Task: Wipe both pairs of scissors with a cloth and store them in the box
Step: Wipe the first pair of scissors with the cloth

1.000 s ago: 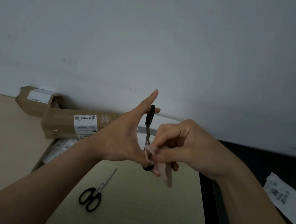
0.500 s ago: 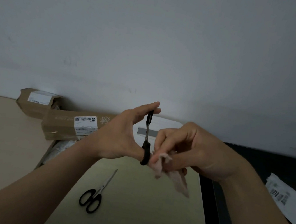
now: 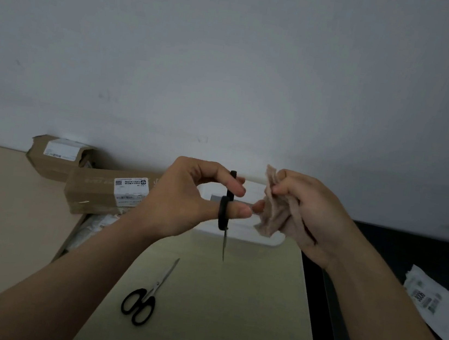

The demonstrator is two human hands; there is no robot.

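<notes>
L hand [image 3: 182, 195] curled on held scissors [image 3: 223, 218]: thumb & a finger through the black loops, blades look closed, tip pointing down. R hand [image 3: 312, 212] bunched round cloth [image 3: 274, 216], just right of L thumb, cloth apart from the blades. 2nd scissors [image 3: 148, 292] flat on worktop [image 3: 226, 318], below & nearer than L hand.

Handling, by judgement: scissors light, stiff; steel blades slick, sharp at tip, so best held by the plastic loops & wiped w/ cloth pinched over the blade flats. Cloth soft, limp, thin; bunches easily.

White box [image 3: 254, 235] just beyond both hands, prob. the storage box. Worktop pale, matte, smooth, rounded corners. Cardboard parcels [image 3: 94, 195] left of L hand, labelled packet [image 3: 428, 302] right of R forearm. Plain grey wall [image 3: 230, 70] behind; dim light.
</notes>
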